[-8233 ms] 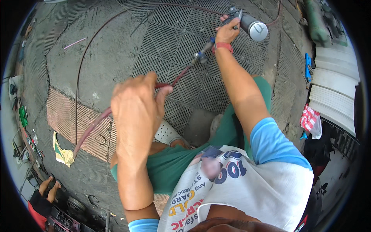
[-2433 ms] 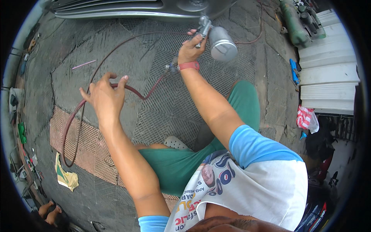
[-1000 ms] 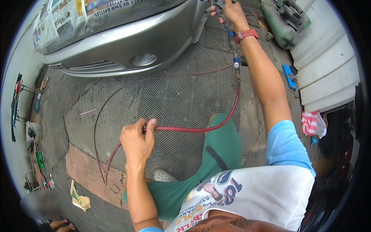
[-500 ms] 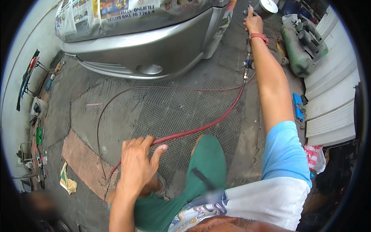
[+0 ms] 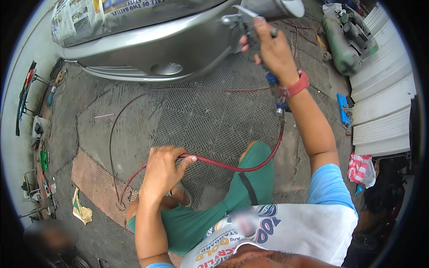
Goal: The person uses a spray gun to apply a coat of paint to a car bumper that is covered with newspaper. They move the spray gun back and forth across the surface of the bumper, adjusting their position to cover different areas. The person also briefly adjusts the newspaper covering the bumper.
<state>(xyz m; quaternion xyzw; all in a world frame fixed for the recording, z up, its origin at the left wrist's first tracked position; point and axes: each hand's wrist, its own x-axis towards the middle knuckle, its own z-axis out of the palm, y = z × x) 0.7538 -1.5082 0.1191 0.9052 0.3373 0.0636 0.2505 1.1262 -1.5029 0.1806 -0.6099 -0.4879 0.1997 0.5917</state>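
Note:
My right hand (image 5: 273, 50) is closed round the grip of a spray gun (image 5: 243, 23), held up near the right end of a silver car bumper (image 5: 129, 60). A metal cup (image 5: 279, 10) is attached to the gun. From the fittings below its handle, a dark red air hose (image 5: 250, 169) curves down across my green shorts. My left hand (image 5: 164, 167) is closed on that hose, thumb along it, above the floor. Newspaper sheets (image 5: 85, 22) cover the car body above the bumper.
A green compressor tank (image 5: 342, 47) stands at the far right beside a white corrugated panel (image 5: 380, 102). Tools, among them a green one (image 5: 44, 160), lie along the left wall. The hose loops over textured floor mats (image 5: 201, 120). Crumpled paper (image 5: 82, 207) lies at the lower left.
My right hand has brought the spray gun nearer and to the left, its arm now bent. The hose sags lower between my hands. My left hand keeps its hold, shifted slightly.

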